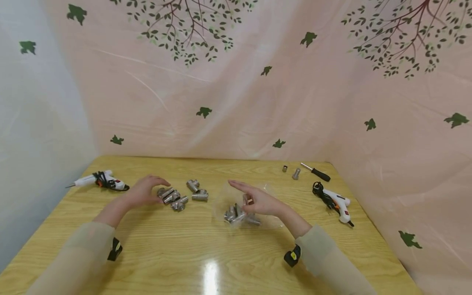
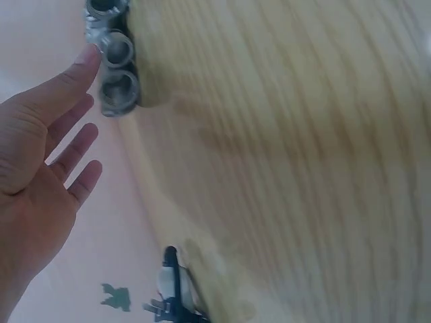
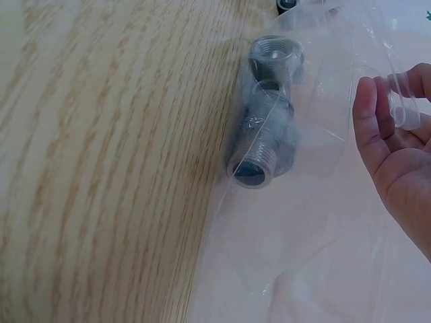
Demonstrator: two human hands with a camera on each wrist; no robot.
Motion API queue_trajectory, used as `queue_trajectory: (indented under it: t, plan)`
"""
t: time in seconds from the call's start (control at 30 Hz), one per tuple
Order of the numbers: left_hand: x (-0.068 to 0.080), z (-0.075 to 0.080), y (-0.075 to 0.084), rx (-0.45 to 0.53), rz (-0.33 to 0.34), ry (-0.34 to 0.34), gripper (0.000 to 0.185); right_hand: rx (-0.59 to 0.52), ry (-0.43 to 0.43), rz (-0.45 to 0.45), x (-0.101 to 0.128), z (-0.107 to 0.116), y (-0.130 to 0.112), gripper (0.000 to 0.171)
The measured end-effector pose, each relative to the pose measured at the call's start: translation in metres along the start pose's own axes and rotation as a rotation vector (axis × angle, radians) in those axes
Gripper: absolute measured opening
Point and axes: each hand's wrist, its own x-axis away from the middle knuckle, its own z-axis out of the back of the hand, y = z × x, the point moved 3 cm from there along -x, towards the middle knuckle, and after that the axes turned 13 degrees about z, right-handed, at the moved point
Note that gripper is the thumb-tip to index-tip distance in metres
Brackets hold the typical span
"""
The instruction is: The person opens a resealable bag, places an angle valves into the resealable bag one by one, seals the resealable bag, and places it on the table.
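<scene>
My left hand [image 1: 145,191] is beside a cluster of several shiny metal tee pipe fittings [image 1: 172,197] on the table. Its fingers are spread and loosely bent, and in the left wrist view the thumb tip comes up against the fittings [image 2: 120,91]; whether it touches them I cannot tell. A clear plastic bag [image 1: 271,223] with several metal fittings [image 1: 231,214] inside lies under my right hand [image 1: 259,200]. Curled fingers of that hand pinch the bag's edge in the right wrist view, while the index finger stretches out. Two more tee fittings [image 1: 200,195] lie between the hands.
A white glue gun [image 1: 110,181] with a wrapped black cord lies at the left, another glue gun [image 1: 337,200] at the right. Toward the back right are a black-handled screwdriver [image 1: 320,174] and two small metal fittings [image 1: 296,174]. A printed cloth [image 1: 236,123] hangs behind the table.
</scene>
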Motion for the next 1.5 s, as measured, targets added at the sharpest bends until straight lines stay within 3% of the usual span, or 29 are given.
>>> queue_trajectory:
  t: [0.17,0.4,0.83,1.07,1.33,1.5]
  plan:
    - [-0.004,-0.005,-0.012,0.028,0.005,-0.023,0.052,-0.018,0.005,-0.004,0.003,0.002,0.002,0.083]
    - [-0.005,-0.009,-0.021,0.114,0.066,-0.079,0.037,-0.014,-0.014,-0.013,0.004,0.001,0.001,0.083]
    - [-0.001,-0.005,-0.026,0.154,0.099,-0.017,0.026,-0.015,-0.020,-0.004,0.002,0.000,0.000,0.083]
    - [0.001,0.006,-0.021,0.147,0.098,-0.020,0.027,-0.004,-0.012,-0.017,0.001,-0.001,-0.003,0.081]
    - [0.001,0.024,-0.004,0.121,0.045,0.069,0.026,-0.036,-0.015,-0.021,0.000,0.004,-0.030,0.078]
    - [0.000,0.035,0.012,0.110,0.037,0.116,0.026,-0.039,-0.014,-0.014,0.000,0.005,-0.035,0.077]
